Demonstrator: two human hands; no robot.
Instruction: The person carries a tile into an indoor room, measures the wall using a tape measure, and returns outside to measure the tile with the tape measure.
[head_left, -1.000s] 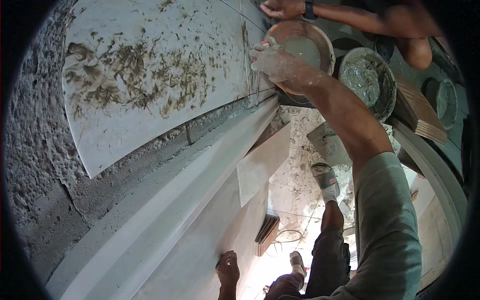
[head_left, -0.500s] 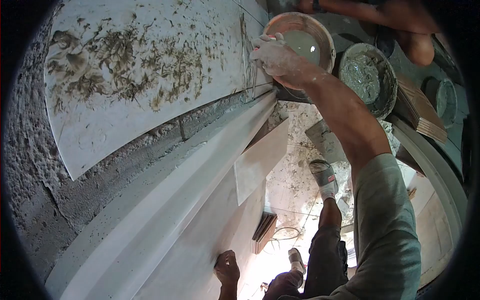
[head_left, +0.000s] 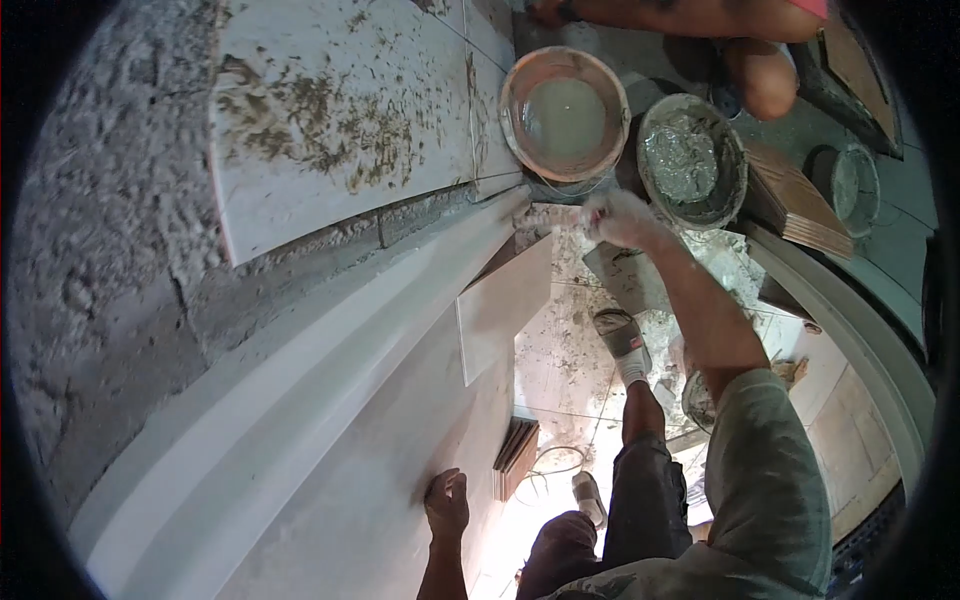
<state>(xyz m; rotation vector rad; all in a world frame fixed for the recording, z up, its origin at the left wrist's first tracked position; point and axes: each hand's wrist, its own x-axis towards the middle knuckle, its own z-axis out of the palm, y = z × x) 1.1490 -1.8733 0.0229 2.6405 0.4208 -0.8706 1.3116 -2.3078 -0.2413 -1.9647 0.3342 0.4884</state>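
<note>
My right hand (head_left: 626, 220), coated in pale dust, is closed around a tool with a bit of red at its grip. Motion blurs the tool, so its kind cannot be made out. Just beyond this hand stand an orange-brown bucket (head_left: 512, 135) of cloudy water and a dark bucket (head_left: 738, 190) of wet grey mortar. My left hand (head_left: 447, 502) is low down by the smooth pale wall panel (head_left: 350, 480), fingers curled; whatever they may hold is hidden. Between the hands, a loose tile (head_left: 505, 305) leans against the wall.
A mortar-smeared tile (head_left: 300, 190) lies on the rough block wall (head_left: 110, 250) at left. Tile stacks (head_left: 795, 205) stand at right and another stack (head_left: 516, 458) below. A co-worker's arm (head_left: 650, 15) and knee show at top right. My sandalled foot (head_left: 622, 335) rests on the stained floor.
My right hand has moved from the orange-brown bucket's rim down and right, away from the smeared tile. The view has shifted a little. My left hand stays low by the panel.
</note>
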